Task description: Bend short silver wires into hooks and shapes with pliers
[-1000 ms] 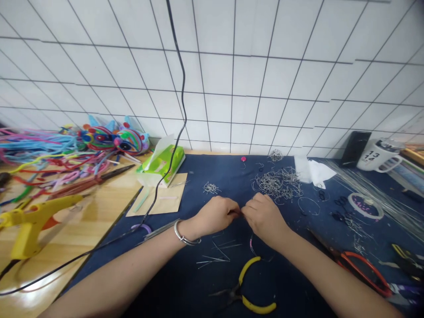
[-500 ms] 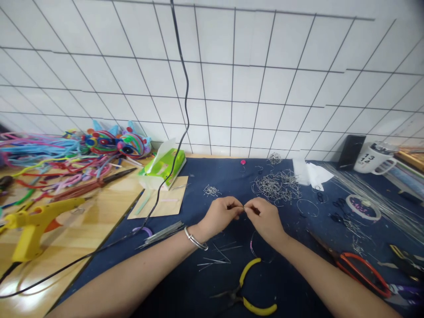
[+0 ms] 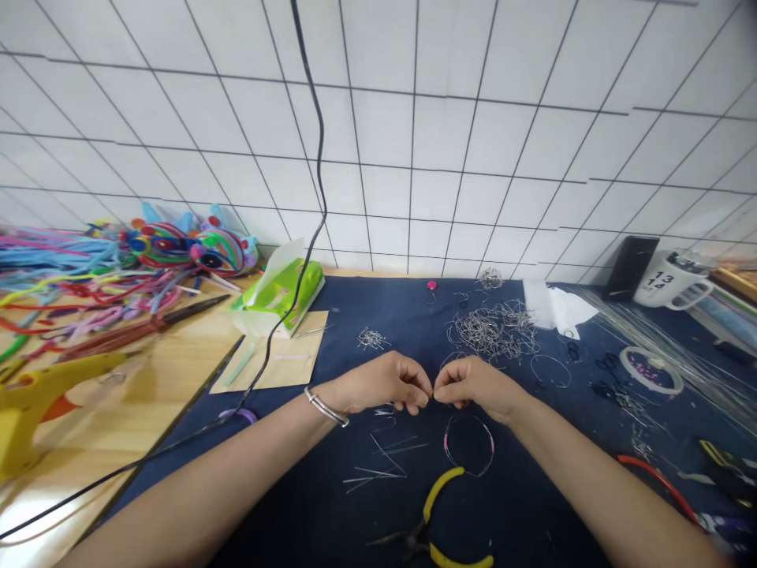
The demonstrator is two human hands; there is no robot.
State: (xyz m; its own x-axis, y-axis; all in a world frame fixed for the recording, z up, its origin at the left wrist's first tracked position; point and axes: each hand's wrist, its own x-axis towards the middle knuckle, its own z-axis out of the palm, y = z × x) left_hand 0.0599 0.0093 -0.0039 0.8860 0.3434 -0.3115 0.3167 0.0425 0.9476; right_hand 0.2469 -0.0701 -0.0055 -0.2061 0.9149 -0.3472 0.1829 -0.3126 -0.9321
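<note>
My left hand (image 3: pixel 384 382) and my right hand (image 3: pixel 473 385) meet above the dark blue cloth (image 3: pixel 331 505), fingertips pinched together on a thin piece of wire that is too small to make out clearly. Just below the hands lies a wire ring (image 3: pixel 468 445) with pink beads. Loose straight wire pieces (image 3: pixel 378 465) lie under my left wrist, which wears a silver bangle (image 3: pixel 322 406). Yellow-handled pliers (image 3: pixel 441 521) rest near the front edge.
A pile of silver wire loops (image 3: pixel 494 330) lies behind my hands. Green tissue pack (image 3: pixel 282 290), yellow glue gun (image 3: pixel 35 394) and coloured pipe cleaners (image 3: pixel 76 284) sit left. A white mug (image 3: pixel 668 280), red-handled tool (image 3: pixel 656 477) and a black cable (image 3: pixel 284 300) are around.
Both hands stayed pinched together and turned a little, knuckles rolling outward. The view shifted, so the beaded wire ring below the hands now shows fully.
</note>
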